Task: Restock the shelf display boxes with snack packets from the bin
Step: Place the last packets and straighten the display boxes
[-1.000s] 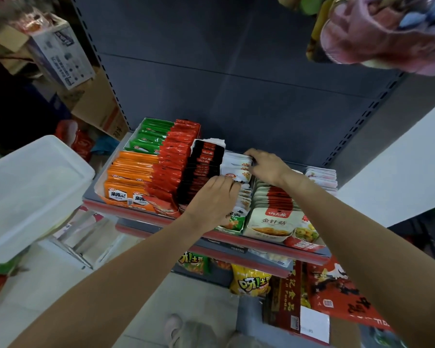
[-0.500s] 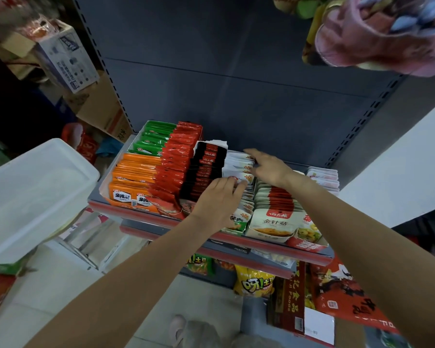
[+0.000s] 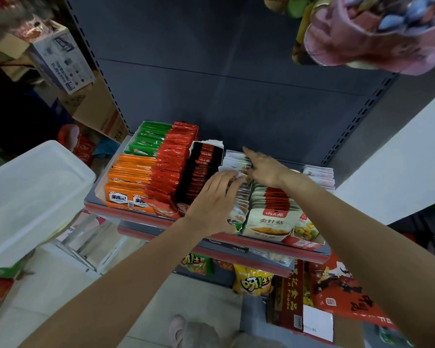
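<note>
Snack packets, small, white with printed fronts (image 3: 236, 163), stand packed on edge in a narrow row on the red-edged metal shelf (image 3: 146, 218), between the torn white display box of black-and-red packets (image 3: 202, 172) and the cardboard display box of white-and-red mushroom packets (image 3: 270, 212). Left hand (image 3: 212, 197): palm down, fingers extended and close together, tips resting on the tops of the white packets about midway along the row (no curl round any packet visible). Right hand (image 3: 264, 168): reaching further back, fingers straight, fingertips touching the packets at the rear of the same row; whether the thumb pinches one I cannot tell. Left of the black row: red foil packets (image 3: 171, 167), then orange packets (image 3: 129, 182) in front and green packets (image 3: 150, 139) behind. Translucent white plastic bin (image 3: 28, 194) sits at the left, beside the shelf, well apart from both hands.
</note>
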